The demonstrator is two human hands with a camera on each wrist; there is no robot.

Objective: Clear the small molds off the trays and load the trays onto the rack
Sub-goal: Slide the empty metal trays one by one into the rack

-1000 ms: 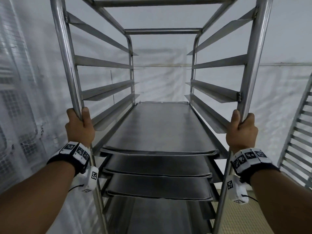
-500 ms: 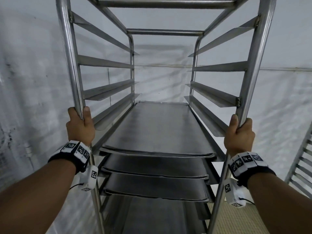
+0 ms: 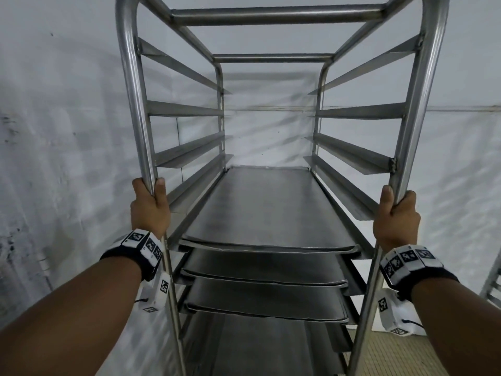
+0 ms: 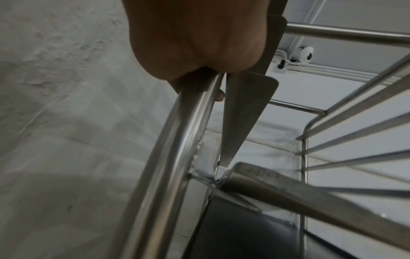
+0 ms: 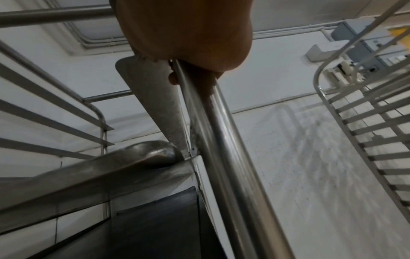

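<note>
A tall steel rack [image 3: 276,19] stands right in front of me. My left hand [image 3: 149,207] grips its near left post [image 3: 135,104], and my right hand [image 3: 394,215] grips its near right post [image 3: 423,104]. The wrist views show each hand [image 4: 195,43] [image 5: 186,33] wrapped round a post [image 4: 168,157] [image 5: 224,140]. Three dark metal trays [image 3: 265,207] sit on the lower runners, stacked one level under another, with their tops bare. A darker surface lies below them. The upper runners [image 3: 184,111] hold nothing. No small molds are in view.
A white wall [image 3: 62,131] is close on the left and behind the rack. Part of a second rack [image 3: 492,289] [image 5: 363,133] shows at the right edge. Tan floor [image 3: 393,356] shows at the lower right.
The rack and the view have swung relative to the room: the mesh on the left and most of the second rack on the right have left the picture. Both hands keep their grip.
</note>
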